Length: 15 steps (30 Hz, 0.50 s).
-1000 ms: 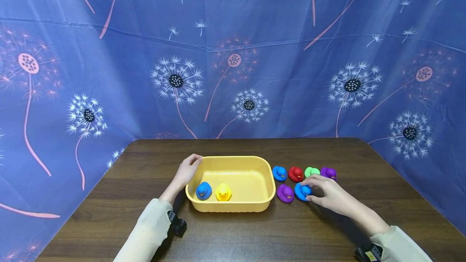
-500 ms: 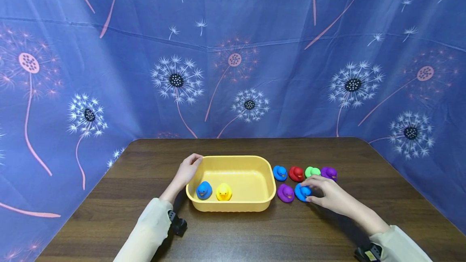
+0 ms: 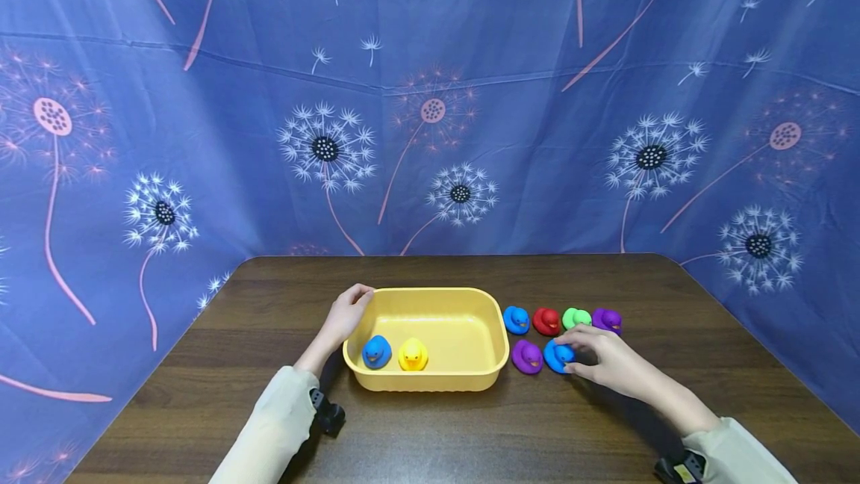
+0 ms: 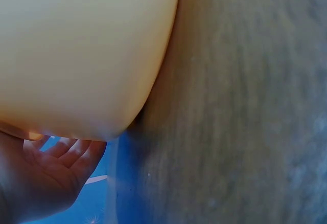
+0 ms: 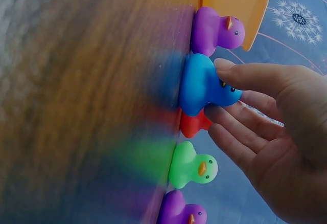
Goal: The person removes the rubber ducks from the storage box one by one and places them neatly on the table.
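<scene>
In the head view, a yellow plastic tub sits on the table with a blue rubber duck and a yellow rubber duck inside. My left hand holds the tub's far left corner; its thumb is mostly hidden. The left wrist view shows the fingers against the outer wall. Right of the tub, my right hand pinches another blue rubber duck between thumb and fingers. That duck rests upright on the table, as the right wrist view also shows, beside a purple rubber duck.
Behind the pinched duck stand a blue duck, a red duck, a green duck and a second purple duck in a row. The wooden table ends at a blue dandelion-print cloth.
</scene>
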Available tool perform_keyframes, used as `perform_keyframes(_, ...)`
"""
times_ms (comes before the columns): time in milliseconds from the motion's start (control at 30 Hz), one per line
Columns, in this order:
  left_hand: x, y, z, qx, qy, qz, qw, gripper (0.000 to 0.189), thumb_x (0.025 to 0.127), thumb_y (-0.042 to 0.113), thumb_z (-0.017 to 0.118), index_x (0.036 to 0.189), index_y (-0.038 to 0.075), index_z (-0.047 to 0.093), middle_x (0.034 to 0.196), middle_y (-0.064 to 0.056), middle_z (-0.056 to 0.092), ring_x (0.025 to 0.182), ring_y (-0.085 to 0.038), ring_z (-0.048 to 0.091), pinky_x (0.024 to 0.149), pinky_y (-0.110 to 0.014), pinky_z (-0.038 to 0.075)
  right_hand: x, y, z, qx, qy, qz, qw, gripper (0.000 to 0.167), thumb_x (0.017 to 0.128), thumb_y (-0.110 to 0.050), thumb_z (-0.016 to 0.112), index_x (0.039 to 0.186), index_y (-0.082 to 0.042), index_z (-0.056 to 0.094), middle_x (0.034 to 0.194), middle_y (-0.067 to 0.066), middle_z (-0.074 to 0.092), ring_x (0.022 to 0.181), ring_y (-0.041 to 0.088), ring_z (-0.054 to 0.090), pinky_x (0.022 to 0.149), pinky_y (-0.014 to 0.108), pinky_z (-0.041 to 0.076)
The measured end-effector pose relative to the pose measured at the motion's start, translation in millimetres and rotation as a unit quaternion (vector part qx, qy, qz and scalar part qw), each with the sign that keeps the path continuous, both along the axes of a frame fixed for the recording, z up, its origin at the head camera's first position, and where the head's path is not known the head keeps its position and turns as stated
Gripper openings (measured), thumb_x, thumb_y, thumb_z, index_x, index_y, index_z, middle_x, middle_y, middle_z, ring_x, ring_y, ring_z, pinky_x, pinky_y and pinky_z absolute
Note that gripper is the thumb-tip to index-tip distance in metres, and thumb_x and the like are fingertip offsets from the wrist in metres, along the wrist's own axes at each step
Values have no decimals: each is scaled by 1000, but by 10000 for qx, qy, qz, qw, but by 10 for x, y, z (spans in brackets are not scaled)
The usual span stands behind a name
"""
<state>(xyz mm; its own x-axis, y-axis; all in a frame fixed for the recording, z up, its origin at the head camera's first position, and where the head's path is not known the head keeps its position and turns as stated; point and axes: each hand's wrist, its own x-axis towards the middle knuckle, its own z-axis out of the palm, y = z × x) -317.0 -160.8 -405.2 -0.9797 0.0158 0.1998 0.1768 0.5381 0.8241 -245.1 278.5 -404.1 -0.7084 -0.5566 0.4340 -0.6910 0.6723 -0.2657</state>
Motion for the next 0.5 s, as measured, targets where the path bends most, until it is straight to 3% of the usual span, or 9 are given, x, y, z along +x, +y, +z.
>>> perform_keyframes(500,13,9,15,50,10,38,10000,28,98,22,46,112,2,61,112,-16,63,103,-29,57,89,-45,44,25,6,14,-111,151,-72,9998,42,69,-15,82,107,-3,67,99,3,66,81,10,63,70,29,51)
